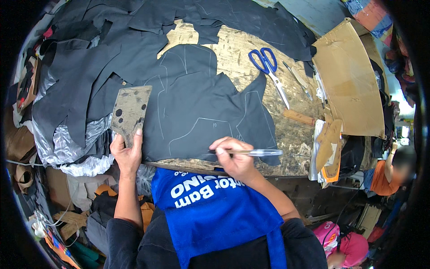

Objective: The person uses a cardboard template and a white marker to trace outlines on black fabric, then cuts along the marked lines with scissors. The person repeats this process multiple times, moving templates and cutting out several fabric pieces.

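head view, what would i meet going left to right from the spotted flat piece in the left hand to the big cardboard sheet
spotted flat piece, right hand, blue-handled scissors, brown strip, big cardboard sheet

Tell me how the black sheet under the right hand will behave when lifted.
The sheet will probably flop: similar black pieces at left sag over plastic. It is likely light, looking thin at its edges.
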Demonstrator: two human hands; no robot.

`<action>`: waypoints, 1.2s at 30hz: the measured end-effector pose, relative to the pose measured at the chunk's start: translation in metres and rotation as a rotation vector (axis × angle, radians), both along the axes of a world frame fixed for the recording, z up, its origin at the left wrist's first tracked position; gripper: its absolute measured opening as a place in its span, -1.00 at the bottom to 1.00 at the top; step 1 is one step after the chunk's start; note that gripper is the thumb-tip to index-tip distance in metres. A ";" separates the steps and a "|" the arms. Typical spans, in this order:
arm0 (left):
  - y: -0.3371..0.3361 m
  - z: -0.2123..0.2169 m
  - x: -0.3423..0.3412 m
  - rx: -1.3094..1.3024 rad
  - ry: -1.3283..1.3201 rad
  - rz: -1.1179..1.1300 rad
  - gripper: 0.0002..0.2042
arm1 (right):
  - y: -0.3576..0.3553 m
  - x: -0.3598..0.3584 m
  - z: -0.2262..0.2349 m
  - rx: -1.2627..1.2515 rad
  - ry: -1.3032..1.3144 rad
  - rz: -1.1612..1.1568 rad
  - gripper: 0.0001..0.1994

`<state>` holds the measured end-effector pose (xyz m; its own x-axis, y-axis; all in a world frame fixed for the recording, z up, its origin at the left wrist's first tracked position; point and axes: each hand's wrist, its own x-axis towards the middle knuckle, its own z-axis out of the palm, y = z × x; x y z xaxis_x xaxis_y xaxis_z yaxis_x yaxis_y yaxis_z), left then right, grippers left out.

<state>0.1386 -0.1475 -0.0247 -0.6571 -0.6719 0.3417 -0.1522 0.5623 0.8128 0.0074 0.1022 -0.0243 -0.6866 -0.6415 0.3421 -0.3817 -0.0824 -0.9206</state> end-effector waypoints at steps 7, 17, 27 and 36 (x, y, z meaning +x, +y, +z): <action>-0.004 0.025 0.001 0.266 0.041 -0.055 -0.57 | 0.007 0.000 0.014 0.394 0.552 0.006 -0.82; -0.010 0.009 0.005 0.295 0.086 0.081 -0.62 | -0.009 0.010 0.017 0.551 0.680 0.300 -0.81; 0.010 0.034 0.008 0.592 -0.036 -0.216 -0.58 | 0.027 -0.004 0.023 0.277 0.171 -0.069 -0.87; 0.056 0.047 -0.038 0.169 -0.460 -0.542 -0.67 | 0.041 -0.005 0.009 0.302 0.267 -0.308 -0.75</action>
